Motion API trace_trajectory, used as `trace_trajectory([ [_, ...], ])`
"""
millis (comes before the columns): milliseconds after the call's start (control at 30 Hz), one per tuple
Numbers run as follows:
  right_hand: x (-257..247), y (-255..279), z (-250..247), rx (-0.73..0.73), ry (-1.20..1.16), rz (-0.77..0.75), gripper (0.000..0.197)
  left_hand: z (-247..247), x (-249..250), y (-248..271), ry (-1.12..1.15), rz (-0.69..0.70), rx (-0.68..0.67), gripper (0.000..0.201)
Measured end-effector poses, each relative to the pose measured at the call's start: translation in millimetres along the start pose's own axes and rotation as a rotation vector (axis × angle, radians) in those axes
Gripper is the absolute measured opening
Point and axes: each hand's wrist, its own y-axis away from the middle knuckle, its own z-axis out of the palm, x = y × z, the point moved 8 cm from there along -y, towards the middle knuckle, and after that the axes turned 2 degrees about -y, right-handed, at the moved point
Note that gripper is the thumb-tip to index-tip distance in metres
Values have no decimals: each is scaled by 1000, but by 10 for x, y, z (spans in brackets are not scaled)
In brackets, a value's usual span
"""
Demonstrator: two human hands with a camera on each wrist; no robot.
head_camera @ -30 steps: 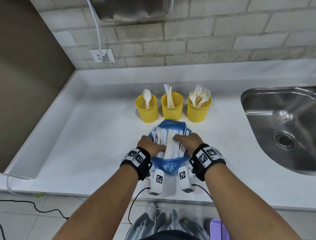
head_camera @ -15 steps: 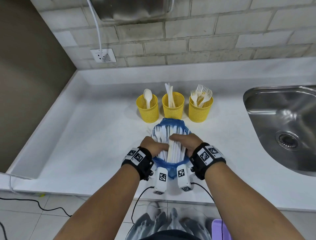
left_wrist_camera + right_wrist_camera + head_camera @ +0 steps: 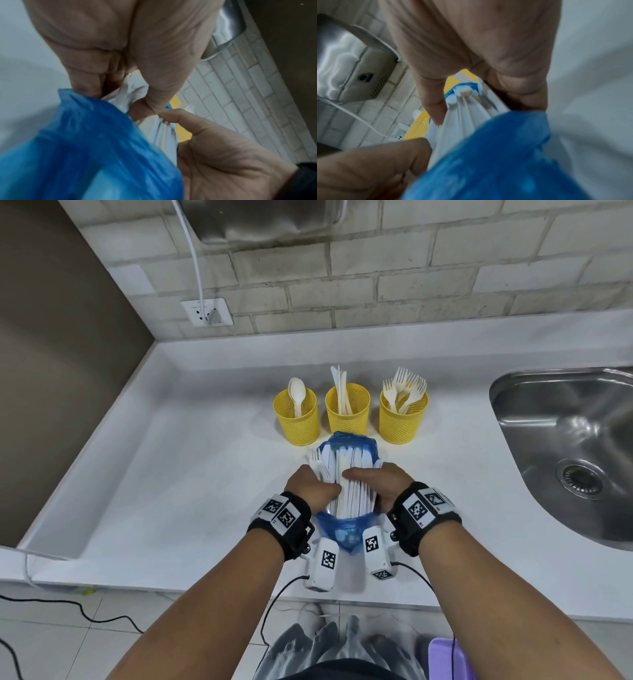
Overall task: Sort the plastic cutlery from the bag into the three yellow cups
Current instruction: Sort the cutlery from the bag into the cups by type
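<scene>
Both hands are down on the blue bag (image 3: 346,534) near the front edge of the white bench (image 3: 171,491). From the head view the left hand (image 3: 313,487) and the right hand (image 3: 380,484) close in from either side around a thick bundle of white plastic cutlery (image 3: 349,474) lying in the opened bag, fingers curled over the handles. Just behind the bag stand three yellow cups in a row: the left cup (image 3: 297,417) with one spoon, the middle cup (image 3: 347,409) with knives, the right cup (image 3: 403,417) with a cluster of forks. A steel sink (image 3: 565,446) is set into the bench on the right, and a wall socket (image 3: 207,312) sits on the brick wall behind.

The left wrist view is blurred, but the left hand (image 3: 137,47) has its thumb and fingers curled round white cutlery (image 3: 130,92) at the bag's (image 3: 85,148) rim, with the right hand (image 3: 223,162) pressing in below.

In the right wrist view the right hand (image 3: 479,47) grips the bundle (image 3: 467,115) between thumb and fingers above the blue plastic (image 3: 496,162); the left hand (image 3: 368,169) grips beside it.
</scene>
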Motion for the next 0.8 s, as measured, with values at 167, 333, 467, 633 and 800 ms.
trace_trajectory([
  [167, 25, -71, -22, 50, -100, -120, 54, -26, 35, -23, -41, 49, 99, 33],
  [333, -46, 5, 21, 23, -143, -196, 43, 64, 24, -69, -21, 57, 78, 42],
  [467, -48, -10, -45, 89, -232, -113, 46, 86, 53, -73, -40, 65, 51, 39],
  [633, -66, -8, -160, 272, -69, -131, 65, 93, 49, -78, -34, 76, 60, 40],
  [800, -326, 222, 7, 241, 286, -235, 61, 126, 74, -86, -17, 102, 56, 43],
])
